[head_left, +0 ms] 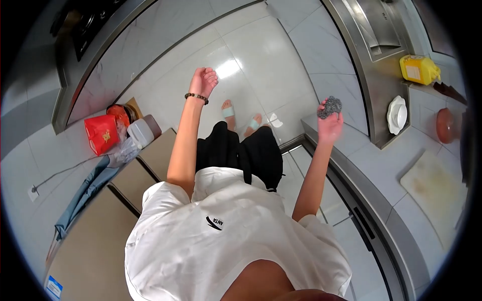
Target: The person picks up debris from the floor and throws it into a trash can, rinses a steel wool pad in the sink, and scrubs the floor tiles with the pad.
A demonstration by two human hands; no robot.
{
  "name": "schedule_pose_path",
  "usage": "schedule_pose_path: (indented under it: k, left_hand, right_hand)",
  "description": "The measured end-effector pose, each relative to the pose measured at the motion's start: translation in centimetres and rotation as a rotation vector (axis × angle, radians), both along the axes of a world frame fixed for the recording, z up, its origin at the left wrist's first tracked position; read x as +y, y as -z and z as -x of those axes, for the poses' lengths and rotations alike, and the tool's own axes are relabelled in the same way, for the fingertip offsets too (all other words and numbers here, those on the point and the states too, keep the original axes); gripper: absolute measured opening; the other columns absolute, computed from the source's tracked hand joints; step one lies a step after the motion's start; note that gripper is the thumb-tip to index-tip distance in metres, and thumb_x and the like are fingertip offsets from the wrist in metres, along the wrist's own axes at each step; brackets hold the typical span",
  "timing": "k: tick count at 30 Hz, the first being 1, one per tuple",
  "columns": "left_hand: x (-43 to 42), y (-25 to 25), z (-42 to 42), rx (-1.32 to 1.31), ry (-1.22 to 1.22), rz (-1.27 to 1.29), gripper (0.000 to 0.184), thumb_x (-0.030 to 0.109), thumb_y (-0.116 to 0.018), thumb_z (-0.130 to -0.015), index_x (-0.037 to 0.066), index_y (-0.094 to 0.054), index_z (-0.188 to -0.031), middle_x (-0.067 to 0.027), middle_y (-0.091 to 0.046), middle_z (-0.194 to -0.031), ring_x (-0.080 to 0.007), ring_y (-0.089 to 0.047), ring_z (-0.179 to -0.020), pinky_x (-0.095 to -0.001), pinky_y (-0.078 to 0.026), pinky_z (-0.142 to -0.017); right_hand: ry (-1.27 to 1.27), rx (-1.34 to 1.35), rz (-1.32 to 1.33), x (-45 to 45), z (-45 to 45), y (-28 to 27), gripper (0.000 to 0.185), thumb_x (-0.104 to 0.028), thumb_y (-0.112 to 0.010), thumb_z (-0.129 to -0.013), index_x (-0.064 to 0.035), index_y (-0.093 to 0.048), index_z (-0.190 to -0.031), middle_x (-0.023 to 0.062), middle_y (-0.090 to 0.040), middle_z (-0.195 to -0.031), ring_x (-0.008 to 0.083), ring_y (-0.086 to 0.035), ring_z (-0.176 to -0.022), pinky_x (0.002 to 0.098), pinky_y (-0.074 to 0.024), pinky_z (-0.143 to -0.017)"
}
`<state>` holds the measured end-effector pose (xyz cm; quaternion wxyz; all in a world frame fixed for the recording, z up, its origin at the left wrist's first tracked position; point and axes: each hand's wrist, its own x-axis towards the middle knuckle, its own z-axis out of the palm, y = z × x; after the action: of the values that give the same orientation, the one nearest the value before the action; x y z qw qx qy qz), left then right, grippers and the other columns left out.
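Observation:
In my right hand (330, 131) is a grey steel wool scrubber (330, 107), held at the fingers with the palm facing up. Part of the fingers is covered by it. My left hand (203, 82) hangs in the air over the floor, its fingers loosely curled in and nothing visible in them. A beaded bracelet (196, 98) circles the left wrist. Both arms are stretched forward, well apart, and neither hand touches a counter.
To the right, a steel counter (374, 90) has a sink (374, 25), a yellow jug (419, 69) and a white scalloped dish (396, 115). A cutting board (433, 195) leans farther right. Left are a red bag (102, 135), a plastic container (140, 132) and a stove (88, 25).

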<state>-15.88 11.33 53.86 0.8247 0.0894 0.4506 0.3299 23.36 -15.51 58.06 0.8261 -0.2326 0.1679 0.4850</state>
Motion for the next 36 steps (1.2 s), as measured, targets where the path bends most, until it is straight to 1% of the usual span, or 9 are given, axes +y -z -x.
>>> schedule_pose_path:
  k: [3,5,6,8,21,26,27,32,36]
  left_hand:
    - [-3.4,1.1,2.4,0.034,-0.079,0.029,0.023,0.024,-0.050,-0.097,0.005,-0.060,-0.087,-0.0069,-0.065,-0.077,-0.0212,-0.061,-0.071,-0.0315,-0.050,-0.065]
    - [-5.2,6.6,5.7,-0.514,0.048,-0.054,0.022,0.024,-0.050,-0.096,0.006,-0.060,-0.087,-0.0065,-0.065,-0.078,-0.0207,-0.061,-0.070,-0.0316,-0.050,-0.065]
    - [-5.1,5.6,5.1,-0.524,0.045,-0.085,0.022,0.024,-0.050,-0.096,0.006,-0.060,-0.087,-0.0065,-0.065,-0.078,-0.0207,-0.061,-0.070,-0.0316,-0.050,-0.065]
    - [-8.4,3.3,4.7,0.216,-0.104,0.141,0.021,0.024,-0.050,-0.095,0.007,-0.060,-0.088,-0.0062,-0.064,-0.078,-0.0209,-0.061,-0.070,-0.0320,-0.050,-0.065]
    - [-15.8,12.3,9.6,0.300,-0.113,0.259,0.025,0.023,-0.045,-0.098,0.005,-0.060,-0.090,-0.0079,-0.065,-0.070,-0.0183,-0.061,-0.062,-0.0285,-0.051,-0.058]
    - [-15.0,22.6,11.4,0.391,0.136,0.216,0.026,0.025,-0.044,-0.099,0.006,-0.061,-0.091,-0.0050,-0.065,-0.072,-0.0178,-0.062,-0.064,-0.0296,-0.049,-0.060]
    - [-14.3,25.1,11.8,0.455,0.216,0.192,0.027,0.025,-0.044,-0.099,0.006,-0.061,-0.091,-0.0050,-0.065,-0.072,-0.0173,-0.062,-0.064,-0.0295,-0.049,-0.060]
    - [-10.9,34.5,13.0,0.682,0.478,0.015,0.026,0.024,-0.044,-0.098,0.006,-0.063,-0.093,-0.0053,-0.067,-0.077,-0.0142,-0.061,-0.065,-0.0281,-0.049,-0.061]
    - [-8.2,42.3,13.7,0.718,0.598,-0.063,0.028,0.026,-0.043,-0.098,0.006,-0.063,-0.094,-0.0053,-0.068,-0.082,-0.0133,-0.061,-0.066,-0.0275,-0.048,-0.062]
  right_hand:
    - [-0.133,-0.068,0.068,0.5,0.5,2.8,0.047,-0.029,-0.040,-0.104,0.0055,-0.046,-0.136,0.0220,-0.056,-0.129,0.0350,-0.055,-0.110,0.0435,-0.0492,-0.090]
    - [-0.169,-0.099,0.091,0.1,1.5,5.2,0.046,-0.031,-0.041,-0.106,0.0035,-0.047,-0.136,0.0205,-0.057,-0.129,0.0341,-0.057,-0.110,0.0432,-0.0503,-0.090]
    - [-0.193,-0.120,0.124,0.9,1.7,6.8,0.045,-0.032,-0.042,-0.107,0.0014,-0.048,-0.136,0.0189,-0.058,-0.128,0.0331,-0.059,-0.109,0.0429,-0.0514,-0.089]
    - [-0.258,-0.147,0.150,0.8,2.0,9.6,0.044,-0.031,-0.044,-0.107,0.0019,-0.048,-0.136,0.0190,-0.058,-0.129,0.0327,-0.059,-0.109,0.0422,-0.0521,-0.089]
    - [-0.457,-0.438,0.509,-4.4,7.0,18.5,0.034,-0.021,-0.049,-0.107,-0.0015,-0.048,-0.134,0.0161,-0.062,-0.121,0.0308,-0.065,-0.105,0.0446,-0.0559,-0.089]
    - [-0.468,-0.681,0.727,-3.0,9.2,28.8,0.038,-0.017,-0.056,-0.103,-0.0052,-0.048,-0.139,0.0125,-0.063,-0.120,0.0244,-0.066,-0.101,0.0425,-0.0600,-0.081]
    - [-0.461,-0.668,0.801,-2.6,9.6,31.4,0.049,-0.015,-0.056,-0.103,-0.0104,-0.042,-0.150,0.0058,-0.067,-0.107,0.0148,-0.065,-0.088,0.0385,-0.0603,-0.074]
    - [-0.529,-0.679,0.917,-0.8,10.0,44.2,0.046,-0.019,-0.061,-0.101,-0.0088,-0.050,-0.145,0.0049,-0.068,-0.098,0.0143,-0.066,-0.082,0.0347,-0.0605,-0.065]
    - [-0.705,-0.980,1.026,2.4,9.1,53.6,0.048,-0.026,-0.069,-0.096,-0.0048,-0.058,-0.137,0.0069,-0.067,-0.091,0.0120,-0.066,-0.076,0.0270,-0.0586,-0.057]
